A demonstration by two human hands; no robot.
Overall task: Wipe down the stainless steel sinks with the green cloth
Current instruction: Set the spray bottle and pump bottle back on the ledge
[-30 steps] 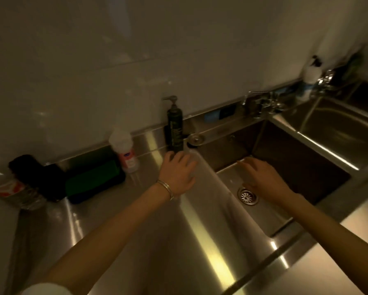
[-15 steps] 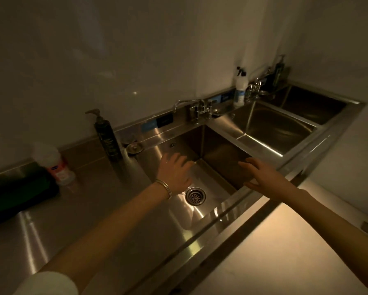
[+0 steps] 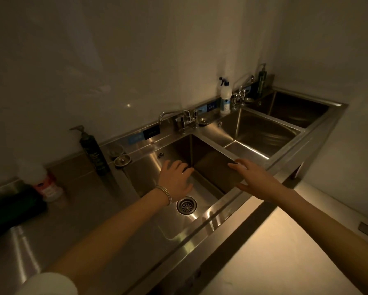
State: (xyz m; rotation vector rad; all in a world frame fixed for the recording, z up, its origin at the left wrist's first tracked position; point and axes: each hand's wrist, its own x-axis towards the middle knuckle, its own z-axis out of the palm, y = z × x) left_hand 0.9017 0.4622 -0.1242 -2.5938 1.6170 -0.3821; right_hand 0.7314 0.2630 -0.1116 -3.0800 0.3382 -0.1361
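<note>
Wiping not begun: we have yet to pick up the cloth.

The green cloth lies on the counter at far left, beside a pink-labelled bottle. Our left hand and right hand hover empty over the near sink, fingers spread apart; the middle sink and far sink wait too.

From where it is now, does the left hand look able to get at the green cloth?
Probably yes: the left hand is empty over the near sink, and the green cloth lies uncovered on the counter further left.
</note>
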